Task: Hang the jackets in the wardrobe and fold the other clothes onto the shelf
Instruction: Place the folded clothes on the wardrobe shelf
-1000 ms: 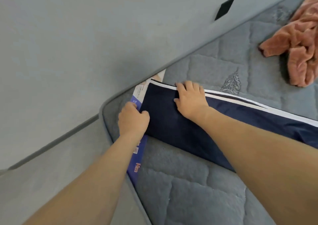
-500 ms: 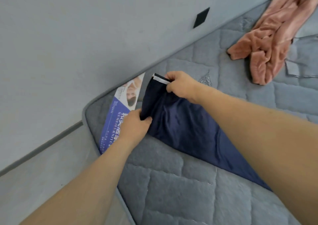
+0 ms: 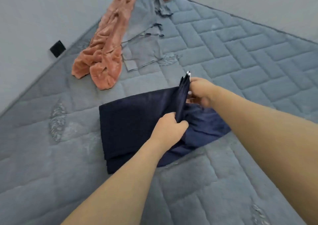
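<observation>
Half a second ago both hands pinched the striped end of the navy garment (image 3: 137, 126) at the mattress corner by a printed leaflet; since then that end has been carried back over the body of the cloth, and the leaflet is out of view. Far left of both grips, a black patch (image 3: 57, 48) sits on the grey wall, and a crumpled salmon-pink garment (image 3: 103, 52) lies on the bed up-left of them, a thin grey garment (image 3: 142, 52) just beside it. The left hand (image 3: 167, 128) has its fingers curled shut round the near edge of the raised end, the half-folded navy cloth spread flat to its left. The right hand (image 3: 200, 91) pinches the white-striped far corner, held off the bed. The likely risk: a corner slipping free, so the layers slump askew and the fold must be redone. The quilted grey mattress (image 3: 240, 52) runs beyond the right grip toward plain walls.
</observation>
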